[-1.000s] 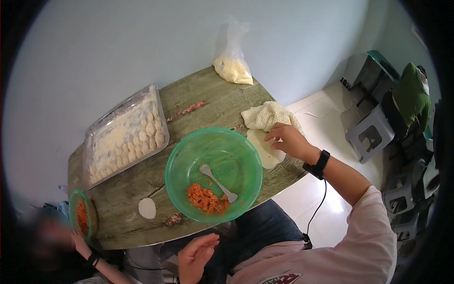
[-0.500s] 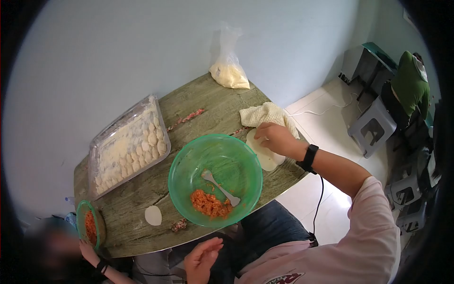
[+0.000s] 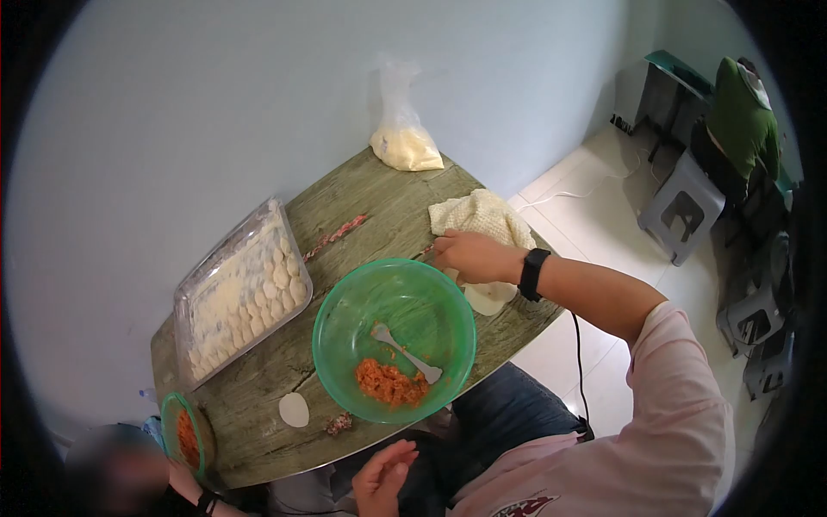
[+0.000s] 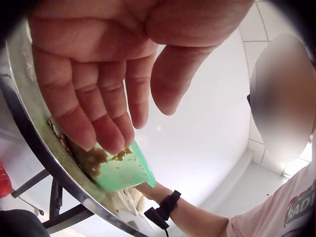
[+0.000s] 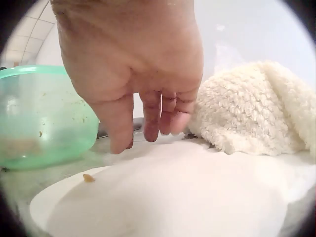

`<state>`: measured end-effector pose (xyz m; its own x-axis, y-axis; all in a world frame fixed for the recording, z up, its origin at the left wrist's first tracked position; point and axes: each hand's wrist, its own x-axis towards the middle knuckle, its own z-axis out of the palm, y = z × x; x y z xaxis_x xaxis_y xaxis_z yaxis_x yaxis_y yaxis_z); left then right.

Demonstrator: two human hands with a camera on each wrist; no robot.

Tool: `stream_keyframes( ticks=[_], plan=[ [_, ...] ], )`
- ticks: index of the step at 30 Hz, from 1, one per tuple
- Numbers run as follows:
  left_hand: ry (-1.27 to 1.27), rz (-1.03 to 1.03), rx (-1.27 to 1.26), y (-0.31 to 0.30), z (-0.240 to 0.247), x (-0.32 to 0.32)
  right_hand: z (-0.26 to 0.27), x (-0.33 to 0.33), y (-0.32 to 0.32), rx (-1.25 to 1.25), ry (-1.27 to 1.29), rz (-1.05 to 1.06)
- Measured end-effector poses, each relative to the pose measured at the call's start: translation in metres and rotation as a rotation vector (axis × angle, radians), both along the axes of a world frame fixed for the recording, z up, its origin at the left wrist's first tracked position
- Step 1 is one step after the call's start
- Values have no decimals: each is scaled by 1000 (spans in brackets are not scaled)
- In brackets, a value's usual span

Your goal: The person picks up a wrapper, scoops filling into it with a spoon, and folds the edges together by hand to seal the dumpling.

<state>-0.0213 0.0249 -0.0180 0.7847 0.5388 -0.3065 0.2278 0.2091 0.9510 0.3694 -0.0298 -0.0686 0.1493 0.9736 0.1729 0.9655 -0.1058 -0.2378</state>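
My right hand [image 3: 478,256] is over the left side of several overlapping dough wrappers [image 3: 492,298], beside a cream towel [image 3: 484,215]. In the right wrist view its thumb and fingers [image 5: 152,118] point down at the far edge of the wrappers [image 5: 173,192], apart from one another with nothing seen between them. A crumb of filling lies on the top wrapper. My left hand [image 3: 383,476] hangs in front of the table edge, its fingers [image 4: 106,113] loosely bent and holding nothing. Between the hands stands a green bowl [image 3: 392,273] with orange filling [image 3: 389,384] and a grey spoon [image 3: 405,351].
A single wrapper [image 3: 294,410] lies left of the bowl. Farther back are a floured tray [image 3: 244,294] of dumplings and a bag of flour [image 3: 405,148]. Another person's hand [image 3: 183,479] is near a smaller bowl [image 3: 204,439] of filling. Someone in green [image 3: 743,115] sits behind.
My right hand has moved left across the wrappers toward their left edge. The left hand stays loosely bent at the table edge. The head view has shifted slightly.
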Motion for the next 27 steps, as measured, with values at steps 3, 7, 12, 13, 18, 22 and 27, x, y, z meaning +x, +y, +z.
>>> stream_keyframes(
  ticks=[3,7,12,13,18,22,27],
  plan=[
    [-25,5,28,-3,-3,0,5,2,4,-19,-4,39],
    [-32,10,15,-5,-3,0,8,1,8,-63,-7,6],
    [-28,11,8,-7,-2,1,1,5,4,81,79,48],
    [-21,13,2,-8,-2,2,-2,6,5,81,79,47],
    [5,13,11,-9,-4,4,-8,9,13,45,63,82],
    [-12,12,4,-10,-4,3,-5,9,13,51,35,82],
    [6,32,-6,-11,-5,3,16,24,1,-60,474,119]
  ],
)
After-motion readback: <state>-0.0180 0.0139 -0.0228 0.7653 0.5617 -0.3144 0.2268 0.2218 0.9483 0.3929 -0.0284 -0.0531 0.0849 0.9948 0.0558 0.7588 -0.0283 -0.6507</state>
